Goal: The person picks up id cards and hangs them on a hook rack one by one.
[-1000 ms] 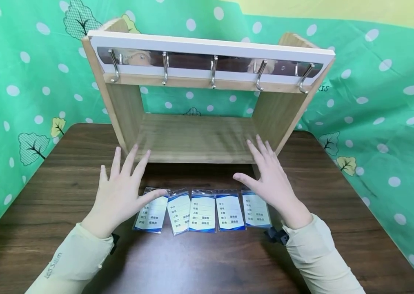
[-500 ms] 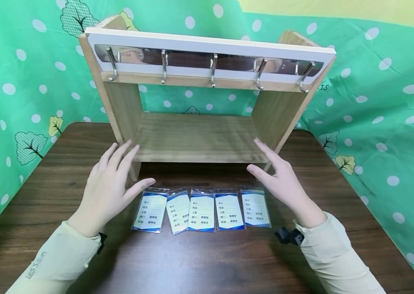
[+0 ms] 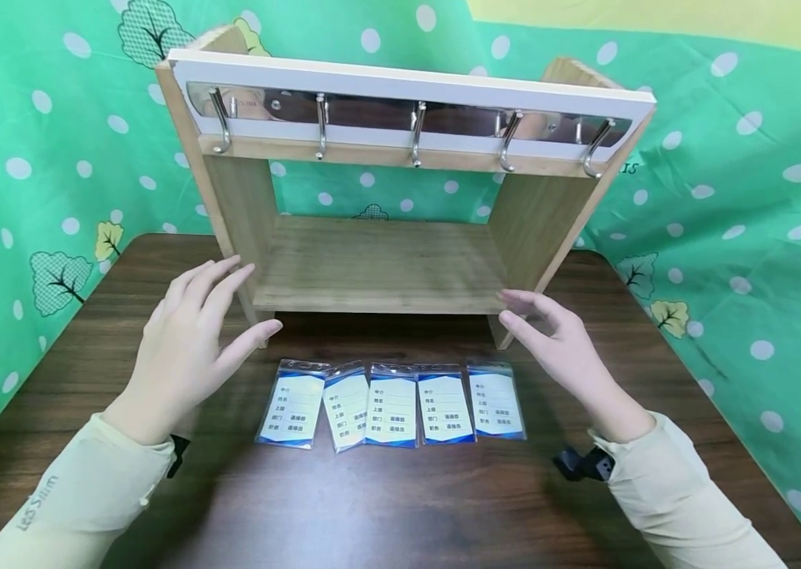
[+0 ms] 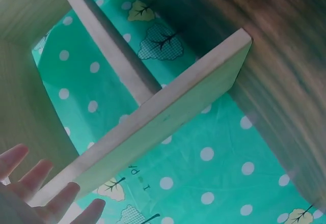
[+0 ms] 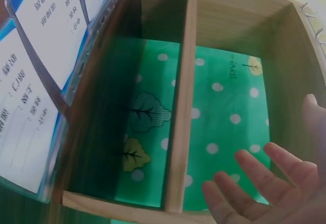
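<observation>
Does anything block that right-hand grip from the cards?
Nothing visible stands between the right-hand grip and the cards: they lie on the table, in front of the shelf rather than behind it.

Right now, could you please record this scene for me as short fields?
Wooden shelf: standing on brown table; white front board across the top
Metal hooks: five, nothing hanging
Sleeved badge cards: five, flat before the shelf; second and third from left overlap
Left hand: holds nothing, by shelf's left side
Right hand: holds nothing, by shelf's right side
Backdrop: green polka-dotted cloth
</observation>
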Tool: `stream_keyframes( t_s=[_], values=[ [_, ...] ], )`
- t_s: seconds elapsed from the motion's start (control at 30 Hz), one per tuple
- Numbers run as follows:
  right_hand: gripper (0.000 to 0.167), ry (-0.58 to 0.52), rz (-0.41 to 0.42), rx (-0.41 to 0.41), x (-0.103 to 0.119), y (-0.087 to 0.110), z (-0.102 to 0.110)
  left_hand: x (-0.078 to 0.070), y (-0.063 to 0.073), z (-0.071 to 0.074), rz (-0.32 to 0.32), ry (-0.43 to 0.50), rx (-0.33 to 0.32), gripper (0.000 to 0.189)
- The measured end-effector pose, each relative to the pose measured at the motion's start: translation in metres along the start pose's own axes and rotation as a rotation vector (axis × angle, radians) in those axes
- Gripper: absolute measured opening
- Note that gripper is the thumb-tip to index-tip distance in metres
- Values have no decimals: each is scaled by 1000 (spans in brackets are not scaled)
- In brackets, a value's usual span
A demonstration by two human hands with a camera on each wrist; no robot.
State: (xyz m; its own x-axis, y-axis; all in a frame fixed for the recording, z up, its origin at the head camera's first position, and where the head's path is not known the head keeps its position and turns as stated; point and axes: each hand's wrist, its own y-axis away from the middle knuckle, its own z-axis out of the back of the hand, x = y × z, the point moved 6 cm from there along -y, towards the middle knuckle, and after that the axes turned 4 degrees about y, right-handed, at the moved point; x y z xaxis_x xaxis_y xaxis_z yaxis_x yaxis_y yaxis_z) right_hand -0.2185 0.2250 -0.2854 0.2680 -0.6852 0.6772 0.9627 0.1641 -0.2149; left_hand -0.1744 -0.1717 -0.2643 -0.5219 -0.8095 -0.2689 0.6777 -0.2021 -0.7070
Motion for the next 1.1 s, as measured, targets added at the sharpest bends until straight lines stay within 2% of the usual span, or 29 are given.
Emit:
stream_keyframes(
  t_s=[0.2, 0.53, 0.77, 0.97, 1.1],
  values=[
    [45, 7, -77, 54, -10, 3, 0, -1, -8, 13, -22, 17, -45, 83],
    [45, 17, -130, 86, -32, 8, -4, -8, -23, 30, -72, 20, -130, 76],
    [44, 7, -135, 125, -43, 12, -9, -12, -30, 38, -100, -28, -93, 76],
    [41, -27, -145, 160, -52, 19, -14, -17, -40, 51, -154, -4, -188, 72],
    [40, -54, -165, 171, -59, 23, -17, -19, -47, 57, -197, -8, -222, 69]
  ],
)
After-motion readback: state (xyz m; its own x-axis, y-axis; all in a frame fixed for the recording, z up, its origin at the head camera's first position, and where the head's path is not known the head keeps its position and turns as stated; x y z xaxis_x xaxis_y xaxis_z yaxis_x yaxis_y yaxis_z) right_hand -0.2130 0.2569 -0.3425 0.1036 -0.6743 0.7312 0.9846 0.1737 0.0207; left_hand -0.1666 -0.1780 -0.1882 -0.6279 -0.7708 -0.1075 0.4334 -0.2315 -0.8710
